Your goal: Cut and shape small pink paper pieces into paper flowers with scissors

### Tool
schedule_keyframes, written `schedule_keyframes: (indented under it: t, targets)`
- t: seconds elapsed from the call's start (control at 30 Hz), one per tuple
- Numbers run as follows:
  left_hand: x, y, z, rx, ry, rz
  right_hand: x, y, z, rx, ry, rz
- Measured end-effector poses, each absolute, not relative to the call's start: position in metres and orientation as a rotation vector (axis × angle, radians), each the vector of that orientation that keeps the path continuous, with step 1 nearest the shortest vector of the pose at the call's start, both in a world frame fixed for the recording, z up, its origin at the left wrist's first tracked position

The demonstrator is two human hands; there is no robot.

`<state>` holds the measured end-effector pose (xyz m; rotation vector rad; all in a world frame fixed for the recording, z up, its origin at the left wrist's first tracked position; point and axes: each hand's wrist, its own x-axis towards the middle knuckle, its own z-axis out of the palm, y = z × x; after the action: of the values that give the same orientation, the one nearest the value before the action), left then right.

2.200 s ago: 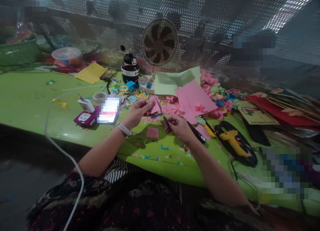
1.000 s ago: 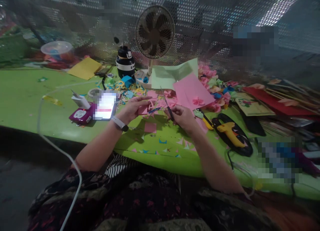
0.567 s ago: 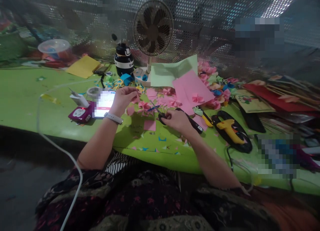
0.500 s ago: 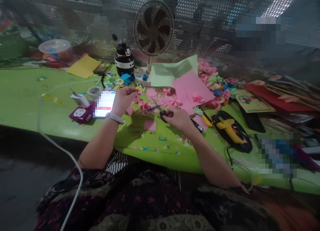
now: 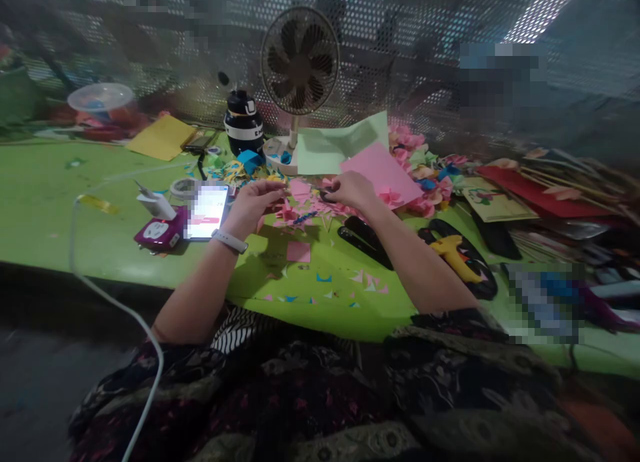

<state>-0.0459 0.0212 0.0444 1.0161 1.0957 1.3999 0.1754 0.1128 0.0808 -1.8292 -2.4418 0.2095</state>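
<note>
My left hand (image 5: 253, 207) hovers over the green table (image 5: 45, 209) with its fingers curled, pinching a small pink paper piece next to a pink paper flower (image 5: 287, 213). My right hand (image 5: 351, 189) is stretched forward into the pile of pink paper flowers (image 5: 336, 207), its fingers pinched on a small dark thing I cannot make out. A black-handled tool (image 5: 361, 239) lies on the table under my right forearm. A pink paper square (image 5: 299, 251) lies nearer to me, among paper scraps.
A small fan (image 5: 299, 69) and a black bottle (image 5: 243, 125) stand at the back. A phone (image 5: 206, 211), a purple power strip (image 5: 155, 232) and a white cable lie left. A yellow glue gun (image 5: 453, 255), pink sheet (image 5: 383, 165) and red paper (image 5: 545, 195) lie right.
My right hand has moved forward from the table's near part into the flower pile, and the black-handled tool now lies on the table. My left hand has stayed near the phone.
</note>
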Motion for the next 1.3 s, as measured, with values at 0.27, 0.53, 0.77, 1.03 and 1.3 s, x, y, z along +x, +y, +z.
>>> schedule_keyframes:
  t: [0.27, 0.53, 0.77, 1.03, 1.3]
  targets:
    - [-0.039, 0.021, 0.038, 1.084, 1.034, 1.331, 0.169, 0.127, 0.064, -1.970, -2.534, 0.052]
    - [-0.037, 0.018, 0.037, 1.135, 0.964, 1.290, 0.174, 0.127, 0.060, -1.972, -2.552, 0.043]
    - [-0.033, 0.015, 0.039, 1.105, 0.960, 1.257, 0.180, 0.114, 0.067, -1.813, -2.509, 0.171]
    - [-0.025, 0.013, 0.033, 1.270, 0.944, 1.218, 0.176, 0.047, 0.065, -1.216, -2.255, 0.723]
    - [-0.018, 0.015, 0.018, 1.385, 0.926, 1.127, 0.171, 0.027, 0.045, -1.177, -2.306, 0.395]
